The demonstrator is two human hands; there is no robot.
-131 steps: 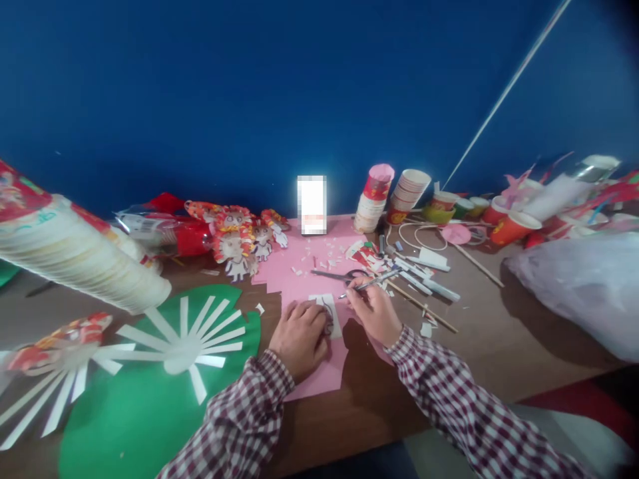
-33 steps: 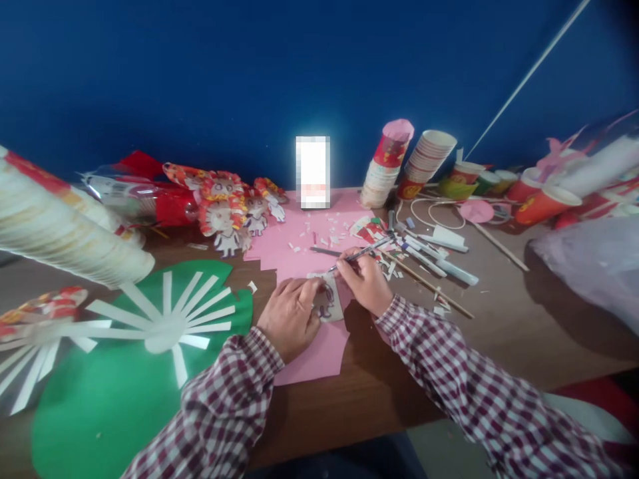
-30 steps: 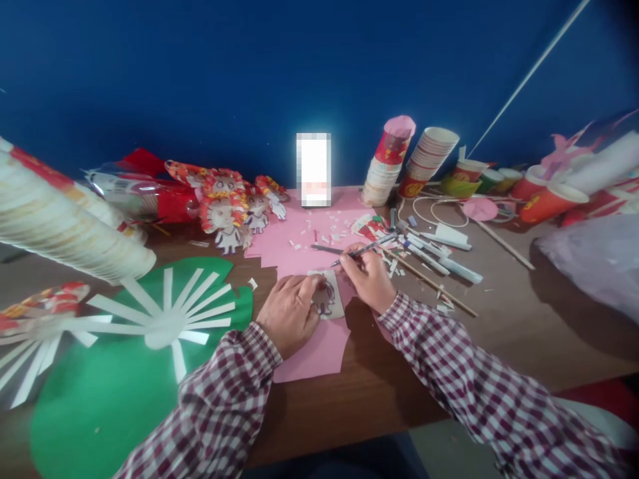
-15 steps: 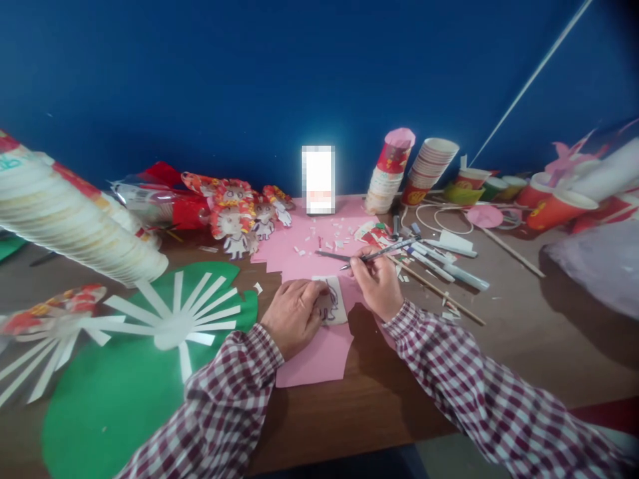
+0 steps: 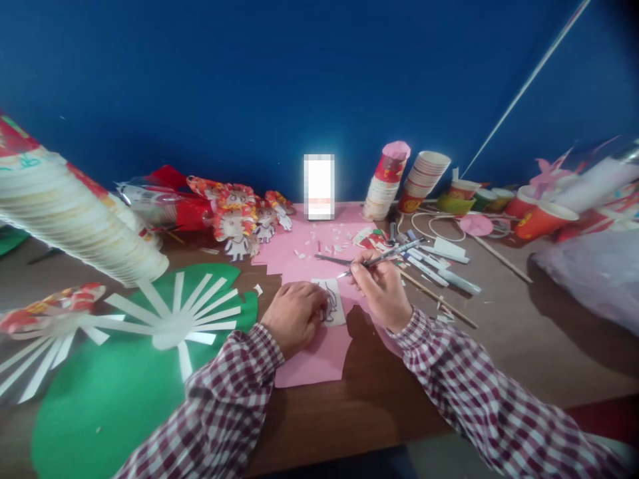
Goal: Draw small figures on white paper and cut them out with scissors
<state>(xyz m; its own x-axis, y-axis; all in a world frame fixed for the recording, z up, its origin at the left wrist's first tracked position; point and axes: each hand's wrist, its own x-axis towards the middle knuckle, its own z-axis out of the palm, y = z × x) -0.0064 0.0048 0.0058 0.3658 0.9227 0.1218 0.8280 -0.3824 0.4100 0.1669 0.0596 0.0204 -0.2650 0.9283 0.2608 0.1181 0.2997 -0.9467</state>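
A small white paper (image 5: 335,307) with a dark line drawing lies on the pink paper (image 5: 309,362). My left hand (image 5: 293,318) rests palm down over its left part, fingers curled together and pressing on it; the fingertips are partly hidden. Above the paper's right side, my right hand (image 5: 382,289) is closed around a pen (image 5: 394,251) in a writing grip. The pen's tip points left and sits near the paper's upper right corner, apparently clear of the drawing. Beyond it lies a slim dark pen-like stick (image 5: 332,259).
Left are a green paper leaf (image 5: 100,412), white paper strips (image 5: 177,326), a tilted cup stack (image 5: 84,206) and paper figures (image 5: 237,229). A lit phone (image 5: 319,186) stands behind. Markers (image 5: 456,279), cup stacks (image 5: 382,193) and a clear plastic bag (image 5: 594,266) occupy the right.
My right hand has shifted slightly right and down, and the pen tip has come lower, nearer the paper. My left fingers have drawn back a little, curling more. The view has tilted slightly.
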